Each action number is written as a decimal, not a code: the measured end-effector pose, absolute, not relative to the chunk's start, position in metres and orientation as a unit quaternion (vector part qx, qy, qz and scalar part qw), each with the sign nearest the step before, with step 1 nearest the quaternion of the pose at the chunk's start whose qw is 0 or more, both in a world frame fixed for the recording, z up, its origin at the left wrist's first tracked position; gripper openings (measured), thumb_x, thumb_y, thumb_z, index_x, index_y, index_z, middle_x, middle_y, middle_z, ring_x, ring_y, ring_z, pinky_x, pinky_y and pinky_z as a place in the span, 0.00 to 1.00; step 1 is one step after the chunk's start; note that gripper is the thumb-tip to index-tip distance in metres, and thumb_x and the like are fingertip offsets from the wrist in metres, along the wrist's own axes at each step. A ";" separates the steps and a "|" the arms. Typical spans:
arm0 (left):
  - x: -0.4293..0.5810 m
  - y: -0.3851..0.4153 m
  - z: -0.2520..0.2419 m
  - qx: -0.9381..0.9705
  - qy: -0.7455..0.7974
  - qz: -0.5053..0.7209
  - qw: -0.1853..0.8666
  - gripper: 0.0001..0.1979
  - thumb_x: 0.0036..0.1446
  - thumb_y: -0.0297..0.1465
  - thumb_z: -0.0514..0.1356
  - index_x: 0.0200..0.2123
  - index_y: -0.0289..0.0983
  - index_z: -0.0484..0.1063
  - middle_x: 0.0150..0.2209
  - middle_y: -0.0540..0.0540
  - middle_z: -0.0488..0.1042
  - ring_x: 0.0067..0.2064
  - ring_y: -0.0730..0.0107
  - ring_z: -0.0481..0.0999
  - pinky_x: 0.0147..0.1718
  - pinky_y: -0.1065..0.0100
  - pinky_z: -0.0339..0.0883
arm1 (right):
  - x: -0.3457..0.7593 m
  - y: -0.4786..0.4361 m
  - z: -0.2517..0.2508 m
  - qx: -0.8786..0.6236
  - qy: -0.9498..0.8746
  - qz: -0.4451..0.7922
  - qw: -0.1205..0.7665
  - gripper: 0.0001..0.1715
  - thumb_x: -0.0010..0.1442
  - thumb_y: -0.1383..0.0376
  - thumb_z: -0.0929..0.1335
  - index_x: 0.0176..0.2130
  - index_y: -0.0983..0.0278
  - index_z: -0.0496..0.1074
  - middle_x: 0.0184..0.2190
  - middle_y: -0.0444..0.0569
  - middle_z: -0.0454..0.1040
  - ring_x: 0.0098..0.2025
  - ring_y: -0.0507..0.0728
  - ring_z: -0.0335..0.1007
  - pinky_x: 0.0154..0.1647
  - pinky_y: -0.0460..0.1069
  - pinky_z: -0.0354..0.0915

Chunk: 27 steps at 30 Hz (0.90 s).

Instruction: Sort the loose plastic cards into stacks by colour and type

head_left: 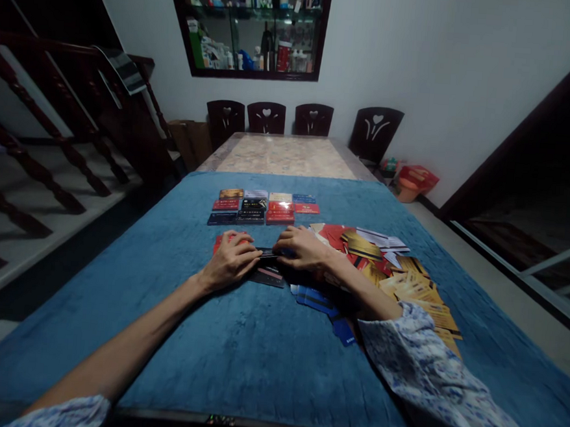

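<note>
My left hand (230, 260) and my right hand (301, 248) meet over a small stack of black cards (268, 254) on the blue cloth (236, 353). Both hands have their fingers curled and pinch the stack from either side. More dark cards (268, 277) lie just below them, and red cards (222, 240) peek out under my left hand. Beyond the hands, cards lie in tidy rows (264, 208), sorted in red, black, blue and gold. A loose heap of gold, red and white cards (398, 273) spreads to the right of my right arm. Blue cards (315, 299) lie under my right forearm.
The blue cloth covers the near part of a long table with a marble top (285, 155). Several dark chairs (267, 118) stand at the far end. A wooden stair rail (52, 113) runs on the left. A red basket (414, 180) sits on the floor at the right.
</note>
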State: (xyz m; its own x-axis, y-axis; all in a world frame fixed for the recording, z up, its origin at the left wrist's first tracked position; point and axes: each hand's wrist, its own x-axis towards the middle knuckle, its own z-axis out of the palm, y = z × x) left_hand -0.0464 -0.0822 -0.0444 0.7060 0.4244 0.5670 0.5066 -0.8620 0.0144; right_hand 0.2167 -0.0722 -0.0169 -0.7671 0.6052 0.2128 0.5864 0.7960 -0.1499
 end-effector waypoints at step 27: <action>-0.049 -0.078 -0.051 -0.892 -0.330 -0.308 0.014 0.25 0.60 0.24 0.53 0.59 0.42 0.70 0.45 0.43 0.80 0.48 0.56 0.74 0.51 0.52 0.59 | 0.206 -0.076 -0.022 -0.401 -0.900 0.001 0.168 0.22 0.63 0.72 0.65 0.57 0.63 0.70 0.43 0.54 0.78 0.44 0.59 0.68 0.45 0.53 0.56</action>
